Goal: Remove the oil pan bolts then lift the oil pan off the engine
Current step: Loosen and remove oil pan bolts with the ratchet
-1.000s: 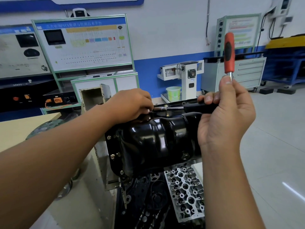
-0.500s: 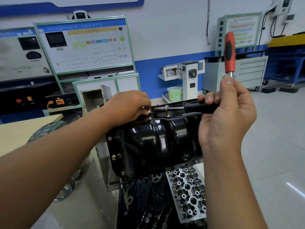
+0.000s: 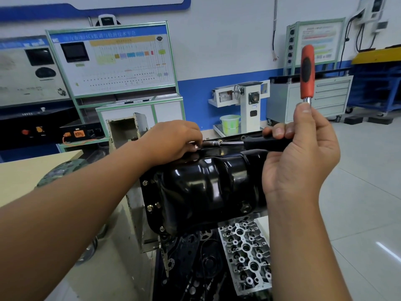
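A glossy black oil pan [image 3: 208, 187] sits bolted on the engine, its flange facing me. Bolts [image 3: 150, 207] show along its left flange edge. My left hand [image 3: 173, 140] curls over the pan's top edge and pinches the socket end of a black-handled driver [image 3: 230, 144]. My right hand [image 3: 301, 153] grips that black handle and also holds a ratchet with a red handle [image 3: 307, 72] that sticks straight up. The bolt under the socket is hidden by my left fingers.
A bare cylinder head [image 3: 247, 255] lies below the pan. A beige stand post [image 3: 128, 131] rises behind my left hand. Training panels [image 3: 112, 61], a green bucket [image 3: 230, 124] and a grey drawer cabinet [image 3: 312, 98] line the back wall.
Both hands stay at the pan's top edge with the tools. The view has shifted slightly; nothing else has visibly moved.
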The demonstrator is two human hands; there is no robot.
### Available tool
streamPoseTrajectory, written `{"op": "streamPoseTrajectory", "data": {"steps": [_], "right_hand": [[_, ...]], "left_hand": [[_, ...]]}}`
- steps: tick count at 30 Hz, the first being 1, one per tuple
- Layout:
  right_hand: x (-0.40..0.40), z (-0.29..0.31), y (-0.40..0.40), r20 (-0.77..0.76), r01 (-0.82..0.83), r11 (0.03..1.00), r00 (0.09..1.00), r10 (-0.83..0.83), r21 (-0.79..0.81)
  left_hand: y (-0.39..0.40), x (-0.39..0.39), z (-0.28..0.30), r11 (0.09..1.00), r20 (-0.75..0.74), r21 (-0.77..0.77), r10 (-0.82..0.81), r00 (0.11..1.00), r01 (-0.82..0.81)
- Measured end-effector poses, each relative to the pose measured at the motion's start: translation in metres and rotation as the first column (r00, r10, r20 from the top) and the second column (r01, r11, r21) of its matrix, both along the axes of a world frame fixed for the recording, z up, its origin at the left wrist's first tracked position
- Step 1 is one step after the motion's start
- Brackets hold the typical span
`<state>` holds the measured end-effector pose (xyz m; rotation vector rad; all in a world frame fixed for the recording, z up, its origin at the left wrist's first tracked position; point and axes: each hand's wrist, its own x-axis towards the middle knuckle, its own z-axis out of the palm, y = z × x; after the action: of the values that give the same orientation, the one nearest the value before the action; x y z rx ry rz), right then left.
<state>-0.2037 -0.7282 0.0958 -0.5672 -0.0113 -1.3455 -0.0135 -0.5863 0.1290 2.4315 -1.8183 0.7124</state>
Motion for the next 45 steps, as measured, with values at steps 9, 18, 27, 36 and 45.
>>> {"op": "streamPoseTrajectory", "data": {"steps": [9, 18, 27, 36, 45], "right_hand": [[-0.001, 0.001, -0.001, 0.008, -0.021, 1.000, 1.000, 0.021, 0.010], [-0.003, 0.001, -0.001, 0.014, -0.036, 0.999, 0.999, 0.035, 0.018], [-0.003, 0.000, -0.002, 0.013, -0.031, 0.999, 0.999, 0.031, 0.011], [-0.002, -0.002, -0.009, 0.087, -0.103, 0.994, 0.991, 0.099, 0.048], [-0.001, -0.001, -0.007, 0.054, -0.092, 0.996, 0.994, 0.090, 0.023]], "left_hand": [[0.001, 0.005, 0.001, 0.999, -0.062, 0.009, -0.044, 0.997, 0.045], [0.000, 0.001, 0.001, 0.999, -0.054, 0.021, 0.029, 0.998, -0.028], [-0.001, 0.001, 0.002, 0.999, -0.125, 0.037, 0.001, 0.992, 0.004], [0.023, -0.013, 0.031, 0.955, -0.241, -0.295, -0.034, 0.970, -0.040], [0.016, -0.015, 0.019, 0.991, -0.247, 0.061, 0.134, 0.960, -0.122]]}}
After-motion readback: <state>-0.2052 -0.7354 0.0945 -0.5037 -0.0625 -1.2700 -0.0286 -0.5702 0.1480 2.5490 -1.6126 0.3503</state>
